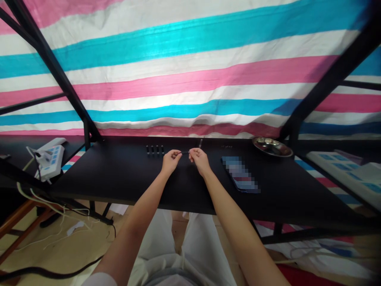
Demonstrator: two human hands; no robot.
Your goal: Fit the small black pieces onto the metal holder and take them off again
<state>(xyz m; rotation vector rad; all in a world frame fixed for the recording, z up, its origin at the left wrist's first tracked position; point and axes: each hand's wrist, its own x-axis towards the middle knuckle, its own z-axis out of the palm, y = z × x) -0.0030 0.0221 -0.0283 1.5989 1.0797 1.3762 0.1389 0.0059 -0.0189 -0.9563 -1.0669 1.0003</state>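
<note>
Above the far half of the black table, a thin dark rod (185, 152), too small to name more exactly, spans the gap between my two hands. Its left end sits in the pinched fingertips of my left hand (170, 162). My right hand (200, 159) pinches the other end, and its fingertips hide that tip. Left of my hands, several short dark cylinders (152, 149) with pale lower ends stand in a row. Just behind my right hand is a slim, pale stick-like thing (201, 143).
A shiny round metal dish (272, 147) lies at the back right, with several tiny pieces (226, 147) left of it. Nearer is a pixelated flat blue thing (240, 174). A white power strip (53, 163) with cables is at left; black frame posts (64, 85) flank a striped sheet (190, 75).
</note>
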